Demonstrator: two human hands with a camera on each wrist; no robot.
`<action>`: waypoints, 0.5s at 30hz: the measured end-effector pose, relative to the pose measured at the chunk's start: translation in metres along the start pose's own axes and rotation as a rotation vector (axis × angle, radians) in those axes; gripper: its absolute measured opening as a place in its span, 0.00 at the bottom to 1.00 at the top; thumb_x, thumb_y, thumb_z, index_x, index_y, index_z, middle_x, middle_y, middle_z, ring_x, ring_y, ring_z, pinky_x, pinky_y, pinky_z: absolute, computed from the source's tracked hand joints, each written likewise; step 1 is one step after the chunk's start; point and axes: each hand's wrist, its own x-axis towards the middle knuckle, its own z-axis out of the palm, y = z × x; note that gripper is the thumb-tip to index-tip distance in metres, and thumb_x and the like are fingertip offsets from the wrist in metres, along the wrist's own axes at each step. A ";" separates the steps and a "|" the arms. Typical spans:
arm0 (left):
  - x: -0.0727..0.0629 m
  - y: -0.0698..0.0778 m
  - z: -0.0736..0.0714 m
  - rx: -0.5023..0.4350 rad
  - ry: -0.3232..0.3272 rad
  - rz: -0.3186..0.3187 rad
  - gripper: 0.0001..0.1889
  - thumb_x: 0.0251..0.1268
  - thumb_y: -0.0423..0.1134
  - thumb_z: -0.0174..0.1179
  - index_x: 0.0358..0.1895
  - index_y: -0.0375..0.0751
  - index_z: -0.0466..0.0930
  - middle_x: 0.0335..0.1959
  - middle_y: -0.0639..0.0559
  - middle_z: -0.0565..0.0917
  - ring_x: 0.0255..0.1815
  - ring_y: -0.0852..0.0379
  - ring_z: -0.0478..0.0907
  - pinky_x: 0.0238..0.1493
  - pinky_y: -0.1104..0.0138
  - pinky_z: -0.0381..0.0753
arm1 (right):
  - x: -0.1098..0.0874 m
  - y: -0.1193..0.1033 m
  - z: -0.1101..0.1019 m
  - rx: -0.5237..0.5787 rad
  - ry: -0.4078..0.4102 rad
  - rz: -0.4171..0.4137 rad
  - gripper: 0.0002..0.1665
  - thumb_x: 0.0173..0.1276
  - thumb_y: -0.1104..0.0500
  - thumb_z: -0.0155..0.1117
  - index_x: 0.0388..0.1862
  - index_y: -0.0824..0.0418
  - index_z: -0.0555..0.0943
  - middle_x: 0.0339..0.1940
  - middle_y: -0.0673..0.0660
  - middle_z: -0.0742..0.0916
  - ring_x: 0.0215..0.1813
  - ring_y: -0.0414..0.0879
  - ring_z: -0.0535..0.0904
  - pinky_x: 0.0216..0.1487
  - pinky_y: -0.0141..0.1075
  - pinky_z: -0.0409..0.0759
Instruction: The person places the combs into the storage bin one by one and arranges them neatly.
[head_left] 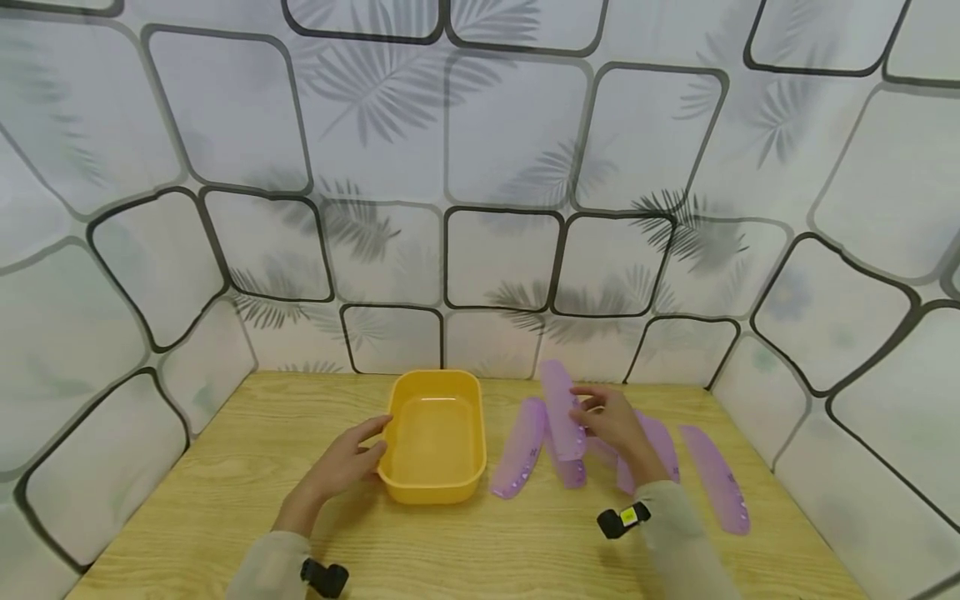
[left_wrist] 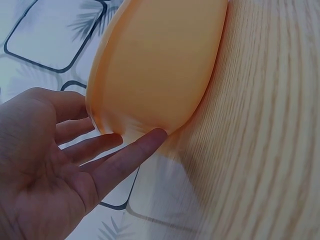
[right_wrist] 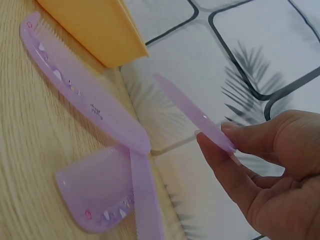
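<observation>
A yellow plastic tub [head_left: 438, 483] stands on the table. My left hand [head_left: 341, 467] touches its left side, thumb and fingers spread rather than curled; in the left wrist view the fingertips [left_wrist: 159, 134] rest against the tub's outer wall. To the right of the tub, my right hand [head_left: 611, 421] pinches a light purple comb [head_left: 558, 408] between thumb and fingers. In the right wrist view that comb [right_wrist: 192, 112] is raised off the table and seen nearly edge-on.
Several more purple combs lie on the wooden table [head_left: 420, 550]: one curved comb [head_left: 520, 450] beside the tub, others under my right hand, and another comb [head_left: 716, 479] at the far right. A patterned curtain-like wall [head_left: 502, 258] encloses the back and sides.
</observation>
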 end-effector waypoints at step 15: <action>-0.001 0.000 -0.003 -0.045 0.012 -0.007 0.31 0.82 0.36 0.53 0.79 0.26 0.56 0.78 0.21 0.58 0.63 0.29 0.80 0.43 0.56 0.92 | -0.001 -0.020 0.026 0.011 -0.040 -0.037 0.25 0.70 0.69 0.67 0.66 0.70 0.79 0.43 0.64 0.83 0.37 0.43 0.80 0.37 0.38 0.89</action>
